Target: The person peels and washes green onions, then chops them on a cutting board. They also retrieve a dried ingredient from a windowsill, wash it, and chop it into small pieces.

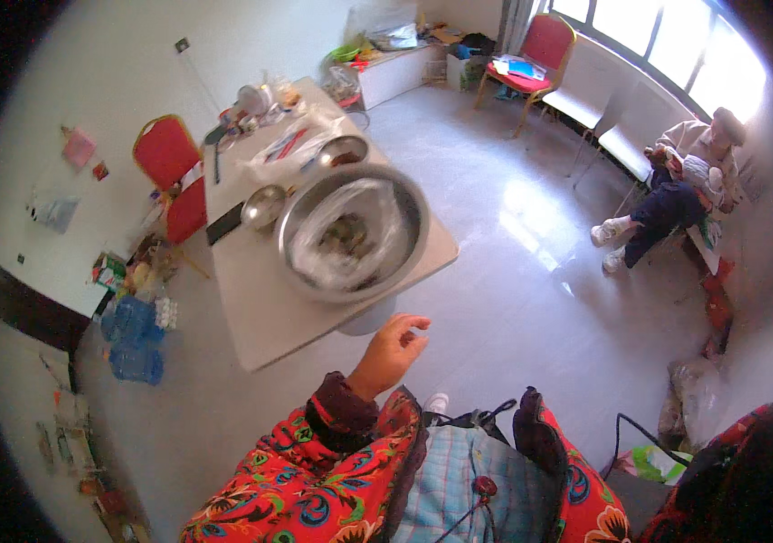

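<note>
My left hand hangs in the air just off the near edge of the table. Its fingers are loosely curled, the thumb stands apart, and nothing is held. My right hand is out of view; only a dark red patterned sleeve shows at the lower right. Nearest to my left hand is a large metal basin on the table. A clear plastic bag lies in it, around a small greenish-brown heap too blurred to name. Two smaller metal bowls, one on the left and one behind, stand beside the basin.
A black flat object lies at the table's left edge; jars and packages crowd its far end. Red chairs and blue water jugs stand left. A person sits at the right. A bag lies lower right.
</note>
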Action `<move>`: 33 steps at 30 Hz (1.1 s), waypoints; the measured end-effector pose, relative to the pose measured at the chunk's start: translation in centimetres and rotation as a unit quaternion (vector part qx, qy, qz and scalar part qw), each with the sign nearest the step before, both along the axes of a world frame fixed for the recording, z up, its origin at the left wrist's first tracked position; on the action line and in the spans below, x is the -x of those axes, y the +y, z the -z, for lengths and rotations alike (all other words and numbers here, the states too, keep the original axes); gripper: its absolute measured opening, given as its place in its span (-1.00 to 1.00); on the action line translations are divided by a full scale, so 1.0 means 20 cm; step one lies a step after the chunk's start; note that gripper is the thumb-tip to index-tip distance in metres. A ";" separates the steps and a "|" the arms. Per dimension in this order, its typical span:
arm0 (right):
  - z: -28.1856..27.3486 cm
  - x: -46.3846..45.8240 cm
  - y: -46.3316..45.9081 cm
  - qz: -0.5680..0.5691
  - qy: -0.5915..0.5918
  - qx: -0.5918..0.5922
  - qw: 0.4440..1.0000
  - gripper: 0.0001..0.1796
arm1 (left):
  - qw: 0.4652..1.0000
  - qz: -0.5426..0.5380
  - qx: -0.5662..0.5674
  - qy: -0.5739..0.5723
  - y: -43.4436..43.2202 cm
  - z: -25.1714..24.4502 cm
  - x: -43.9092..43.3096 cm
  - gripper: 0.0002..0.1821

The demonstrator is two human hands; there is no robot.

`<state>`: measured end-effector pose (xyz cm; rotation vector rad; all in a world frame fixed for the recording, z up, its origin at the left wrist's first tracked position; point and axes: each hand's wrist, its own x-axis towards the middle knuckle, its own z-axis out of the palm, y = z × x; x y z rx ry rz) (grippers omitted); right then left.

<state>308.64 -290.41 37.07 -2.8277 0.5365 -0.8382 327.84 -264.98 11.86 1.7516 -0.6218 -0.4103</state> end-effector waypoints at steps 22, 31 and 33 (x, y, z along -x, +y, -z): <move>-0.27 -1.69 -2.26 -0.116 -0.112 0.111 0.981 -0.51 | 0.978 -0.179 -0.063 -0.089 -1.96 -0.12 -1.30 -0.71; 0.12 -2.94 -3.07 -0.280 0.009 -0.120 0.952 -0.47 | 0.966 -0.253 -0.020 0.044 -2.53 0.22 -2.26 -0.75; 0.27 -3.17 -3.23 -0.229 0.074 -0.154 0.958 -0.49 | 0.967 -0.247 0.012 0.052 -2.73 0.20 -2.48 -0.76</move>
